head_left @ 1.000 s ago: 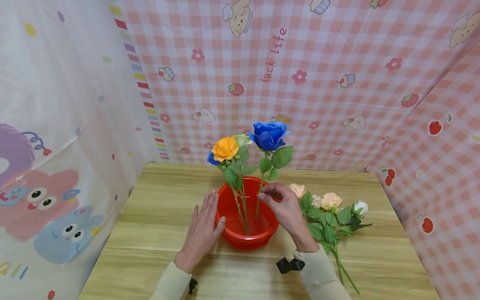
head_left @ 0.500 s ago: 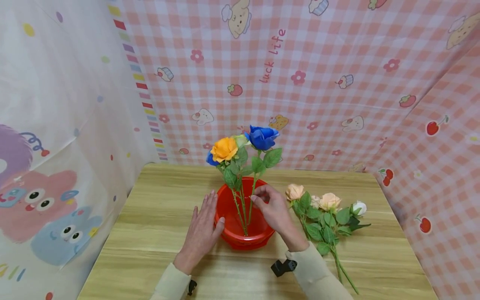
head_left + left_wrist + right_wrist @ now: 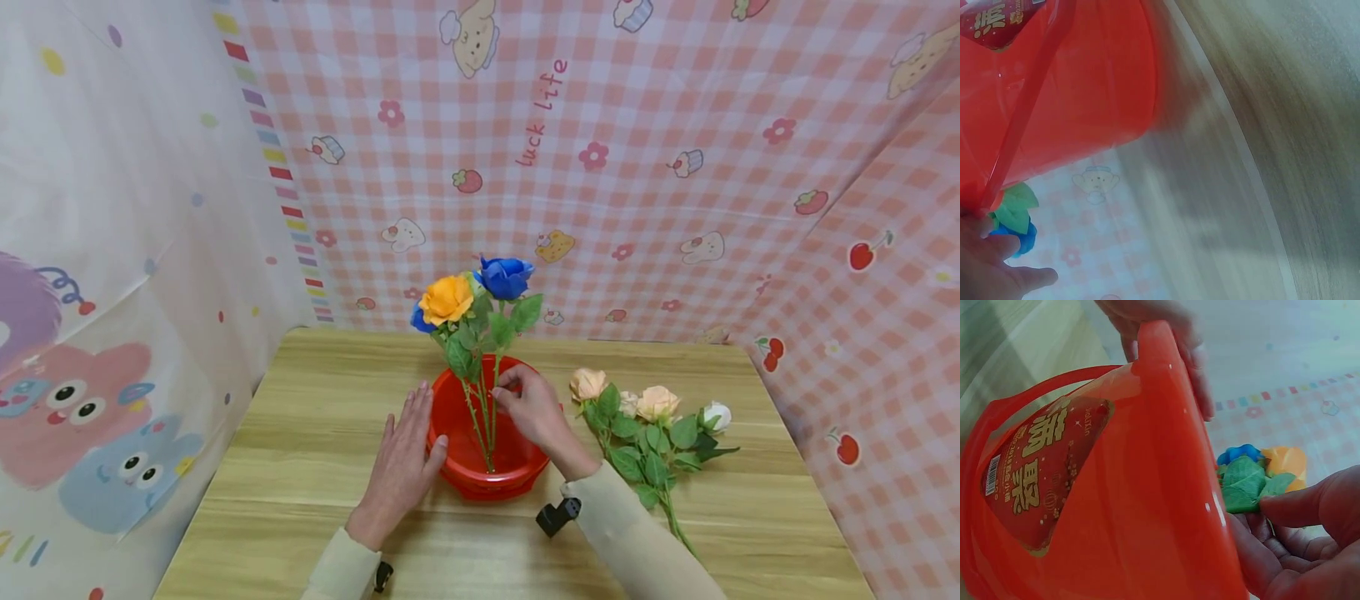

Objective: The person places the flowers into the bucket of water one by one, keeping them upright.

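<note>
A red plastic bucket [image 3: 491, 485] stands on the table. My left hand [image 3: 401, 458] rests on its left rim with fingers straight. With thumb and fingertips, my right hand [image 3: 534, 412] pinches the stem of a blue rose [image 3: 506, 278] over the bucket. The stem's lower end reaches down inside. An orange rose [image 3: 447, 299] leans out at the left, another blue rose [image 3: 421, 317] partly hidden behind it. A pale flower there is mostly covered. In the right wrist view, green leaves [image 3: 1244, 481] show by my right thumb, and the bucket's label [image 3: 1044, 469] faces the camera.
Right of the bucket, peach roses [image 3: 658, 403] and a white rose [image 3: 717, 415] lie on the wooden table [image 3: 300, 467] with stems toward me. A pink checked cloth [image 3: 675, 200] hangs behind, and a white patterned cloth [image 3: 180, 275] at the left.
My right hand has moved left with the blue rose, bringing it down and closer to the orange rose. My left hand has stayed on the bucket's rim.
</note>
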The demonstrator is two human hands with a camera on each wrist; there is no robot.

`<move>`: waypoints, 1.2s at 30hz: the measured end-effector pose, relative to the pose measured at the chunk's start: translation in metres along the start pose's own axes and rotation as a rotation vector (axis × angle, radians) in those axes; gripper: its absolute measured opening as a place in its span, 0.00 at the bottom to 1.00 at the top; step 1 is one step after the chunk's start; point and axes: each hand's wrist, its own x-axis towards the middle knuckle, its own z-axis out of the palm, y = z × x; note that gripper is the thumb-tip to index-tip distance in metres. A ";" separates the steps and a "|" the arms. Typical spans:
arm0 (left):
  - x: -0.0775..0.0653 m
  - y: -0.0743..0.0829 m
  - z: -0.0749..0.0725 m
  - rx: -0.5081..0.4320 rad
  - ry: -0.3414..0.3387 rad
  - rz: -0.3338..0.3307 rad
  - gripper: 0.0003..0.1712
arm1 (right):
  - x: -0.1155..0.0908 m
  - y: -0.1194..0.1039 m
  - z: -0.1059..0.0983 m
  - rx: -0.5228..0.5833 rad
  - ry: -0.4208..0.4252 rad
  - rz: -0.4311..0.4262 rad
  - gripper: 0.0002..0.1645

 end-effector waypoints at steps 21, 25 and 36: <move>0.001 -0.001 0.001 -0.006 -0.005 -0.004 0.40 | 0.016 0.006 0.011 -0.031 -0.099 0.175 0.05; 0.001 -0.002 0.002 -0.002 -0.003 -0.005 0.41 | 0.017 0.008 0.010 -0.031 -0.109 0.191 0.05; 0.001 -0.001 0.002 -0.004 -0.011 -0.008 0.40 | 0.018 0.011 0.006 -0.020 -0.179 0.196 0.08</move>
